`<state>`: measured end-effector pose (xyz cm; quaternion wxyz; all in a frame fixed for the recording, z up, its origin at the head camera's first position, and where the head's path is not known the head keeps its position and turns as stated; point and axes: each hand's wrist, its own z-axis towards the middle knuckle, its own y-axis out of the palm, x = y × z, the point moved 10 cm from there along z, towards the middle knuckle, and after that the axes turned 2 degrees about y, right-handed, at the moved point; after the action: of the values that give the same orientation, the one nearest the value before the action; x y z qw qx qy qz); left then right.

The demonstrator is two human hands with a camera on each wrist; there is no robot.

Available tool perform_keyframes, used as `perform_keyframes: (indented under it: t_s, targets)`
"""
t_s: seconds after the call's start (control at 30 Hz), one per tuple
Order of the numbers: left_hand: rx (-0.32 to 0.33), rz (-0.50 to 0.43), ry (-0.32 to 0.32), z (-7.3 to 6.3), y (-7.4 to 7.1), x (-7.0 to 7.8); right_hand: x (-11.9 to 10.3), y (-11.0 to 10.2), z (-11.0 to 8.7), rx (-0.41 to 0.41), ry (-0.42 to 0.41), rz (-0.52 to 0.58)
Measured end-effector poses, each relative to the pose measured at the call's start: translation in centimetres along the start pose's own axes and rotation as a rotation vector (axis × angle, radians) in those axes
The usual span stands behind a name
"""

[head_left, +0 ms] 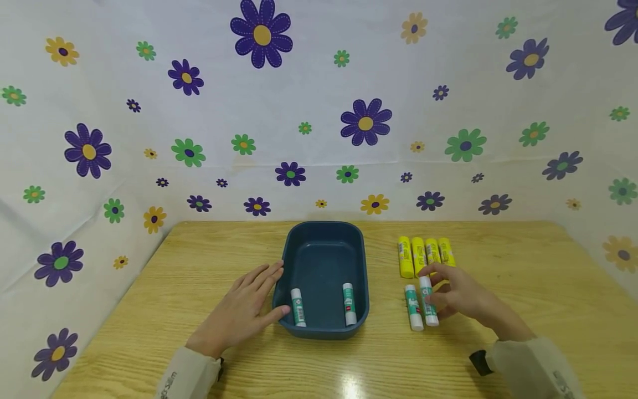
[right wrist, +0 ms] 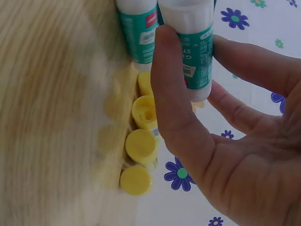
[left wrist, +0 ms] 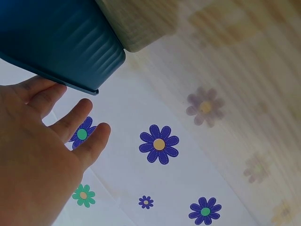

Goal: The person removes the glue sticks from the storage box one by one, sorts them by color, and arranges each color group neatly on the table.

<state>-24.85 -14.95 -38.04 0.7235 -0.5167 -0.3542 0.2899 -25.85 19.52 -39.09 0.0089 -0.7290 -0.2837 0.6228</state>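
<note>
My right hand [head_left: 456, 293] pinches a white-and-green glue stick [head_left: 428, 302] between thumb and fingers; the right wrist view shows the same glue stick [right wrist: 197, 52] up close. Just left of it on the table lies another white-and-green glue stick [head_left: 413, 307]. My left hand [head_left: 244, 307] rests against the left side of a dark blue tray [head_left: 326, 334], fingertips on its rim and fingers fairly straight. Inside the tray two more white-and-green glue sticks lie apart, one at the left [head_left: 298, 307] and one at the right [head_left: 349, 305].
Behind the right hand several yellow glue sticks [head_left: 419, 257] lie side by side in a row. The wooden table [head_left: 224, 244] ends at a white cloth backdrop [head_left: 309, 83] printed with flowers, which also runs along both sides.
</note>
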Motion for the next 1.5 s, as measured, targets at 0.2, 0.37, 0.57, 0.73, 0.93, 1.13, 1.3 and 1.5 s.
perform_keyframes:
  t_s: [0.2, 0.37, 0.57, 0.73, 0.93, 1.13, 1.3, 1.5]
  targets:
    - [0.007, -0.001, 0.01, 0.0, -0.1, 0.1, 1.1, -0.1, 0.2, 0.007, 0.041, -0.068]
    - [0.012, 0.001, 0.019, 0.0, -0.2, 0.1, 1.7, -0.1, 0.5, 0.027, 0.077, -0.126]
    - [0.006, -0.001, 0.014, 0.0, -0.1, 0.1, 2.3, 0.0, 0.9, 0.036, 0.122, -0.161]
    - [0.0, -0.003, 0.018, -0.1, 0.0, 0.1, 2.4, 0.1, 1.1, 0.041, 0.136, -0.199]
    - [0.007, -0.012, 0.02, 0.0, -0.1, 0.1, 2.2, 0.1, 1.2, 0.047, 0.134, -0.238]
    - [0.006, -0.009, 0.017, -0.1, -0.1, 0.0, 2.2, 0.3, 1.2, 0.038, 0.141, -0.201]
    - [-0.002, -0.018, 0.017, -0.1, 0.0, 0.0, 2.0, 0.0, 1.1, 0.022, 0.13, -0.178]
    - [-0.006, -0.021, 0.014, -0.1, 0.0, 0.0, 0.3, -1.1, 0.9, 0.05, 0.088, -0.197]
